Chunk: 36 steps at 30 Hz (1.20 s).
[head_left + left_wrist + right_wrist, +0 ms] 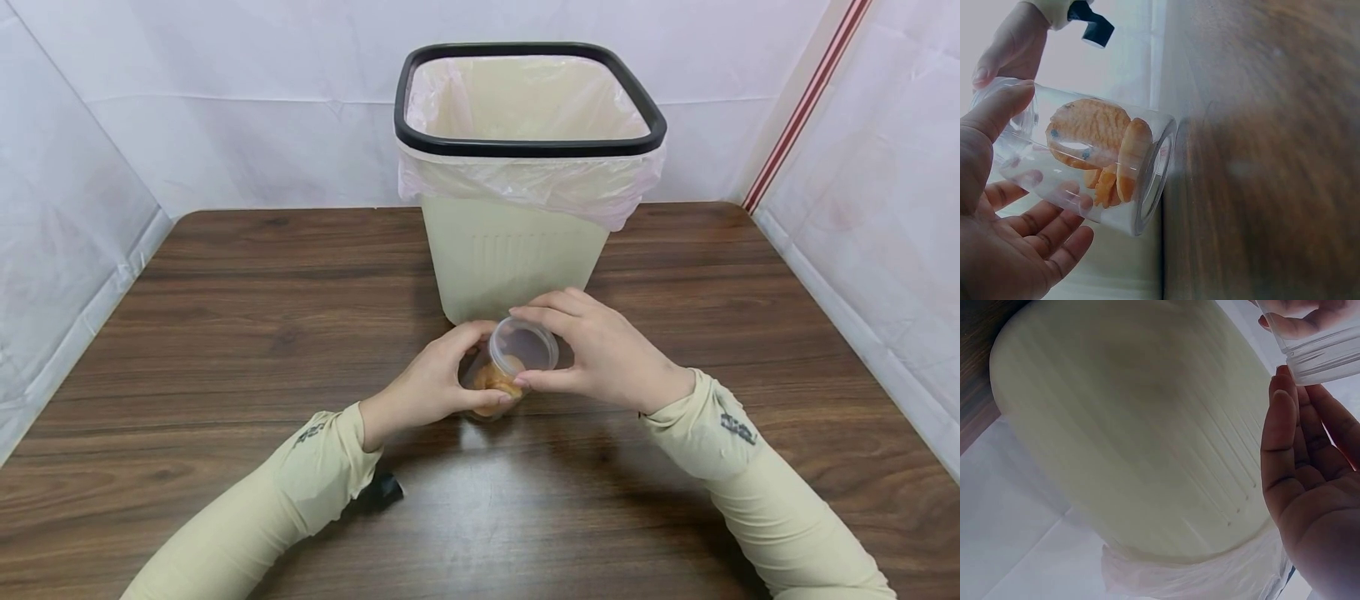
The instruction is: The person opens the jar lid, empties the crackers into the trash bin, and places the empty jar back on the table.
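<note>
A clear plastic jar [489, 387] leans tilted over the table, just in front of the bin. Several golden-brown cookies [1088, 134] lie inside it, near its base. My left hand [431, 379] holds the jar around its side, thumb on the near side and fingers on the far side. At the upper end my right hand [600, 346] grips the see-through lid [528, 343] by its edge, between thumb and fingers. In the right wrist view, the fingertips [1282, 403] are right at the ridged rim of the clear plastic.
Close behind the jar stands a cream waste bin [517, 250] with a black rim [525, 148] and a pinkish plastic liner [630, 187]. A black piece [382, 490] shows beneath the left sleeve. White sheeting [247, 150] surrounds the brown wooden table [262, 308].
</note>
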### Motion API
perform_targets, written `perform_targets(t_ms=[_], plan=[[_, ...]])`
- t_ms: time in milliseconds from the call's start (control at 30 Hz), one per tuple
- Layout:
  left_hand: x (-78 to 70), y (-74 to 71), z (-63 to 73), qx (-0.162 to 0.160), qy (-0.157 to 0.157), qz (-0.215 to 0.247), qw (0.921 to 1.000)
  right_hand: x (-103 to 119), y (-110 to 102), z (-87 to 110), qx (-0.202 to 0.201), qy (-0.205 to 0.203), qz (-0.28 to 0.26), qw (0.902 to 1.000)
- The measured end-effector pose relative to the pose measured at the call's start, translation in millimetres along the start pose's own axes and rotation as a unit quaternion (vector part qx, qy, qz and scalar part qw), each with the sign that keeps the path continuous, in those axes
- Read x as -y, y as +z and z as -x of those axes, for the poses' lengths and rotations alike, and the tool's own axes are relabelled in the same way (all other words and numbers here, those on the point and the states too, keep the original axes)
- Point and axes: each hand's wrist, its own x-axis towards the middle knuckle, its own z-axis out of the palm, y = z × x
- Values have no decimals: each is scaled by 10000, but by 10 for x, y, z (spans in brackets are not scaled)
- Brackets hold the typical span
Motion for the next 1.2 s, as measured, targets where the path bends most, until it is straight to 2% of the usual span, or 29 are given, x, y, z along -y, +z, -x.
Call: perform_targets(t_ms=[1200], plan=[[-14,-1,-2,91,-53,71,9999,-28,-12,15,29,-444,-268,9986]])
